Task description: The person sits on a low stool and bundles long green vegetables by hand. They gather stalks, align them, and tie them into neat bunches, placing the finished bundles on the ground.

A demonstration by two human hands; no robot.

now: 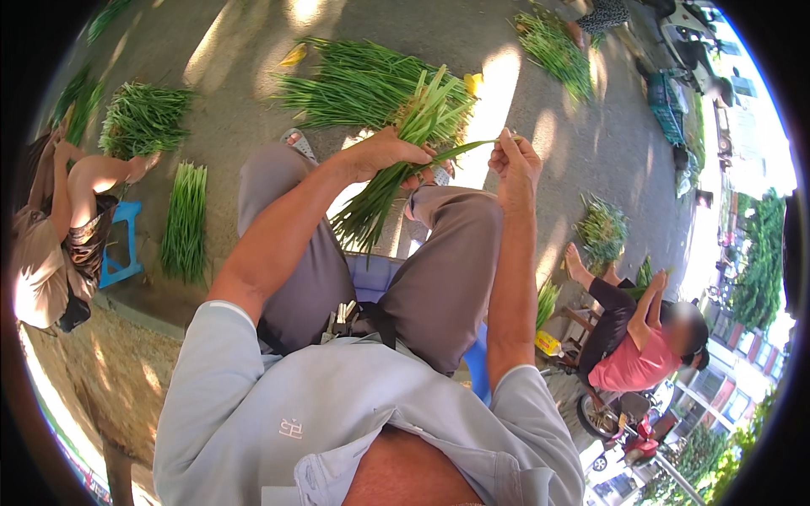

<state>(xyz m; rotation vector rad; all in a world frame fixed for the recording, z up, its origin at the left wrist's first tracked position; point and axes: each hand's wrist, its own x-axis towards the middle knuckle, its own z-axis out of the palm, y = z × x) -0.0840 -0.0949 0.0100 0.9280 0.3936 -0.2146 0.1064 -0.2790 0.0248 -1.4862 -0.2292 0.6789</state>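
Note:
My left hand (387, 155) is closed around a bunch of garlic chives (370, 205) between my knees. Their pale stem ends point up and away, while the dark green leaf tips hang towards my lap. A few strands stick out of the bunch to the right, and my right hand (516, 158) pinches the far end of them between thumb and fingers. Just beyond my hands, a large heap of garlic chives (361, 79) lies on the pavement, with dry, brownish stem ends on its right side. The bunch covers part of this heap.
Left of my knees lies a neat bundle of chives (185, 221), near a blue plastic stool (123, 243) with a person on it. Another person (639, 354) sits at right beside a chive pile (602, 229). A teal crate (666, 107) and parked scooters stand farther off.

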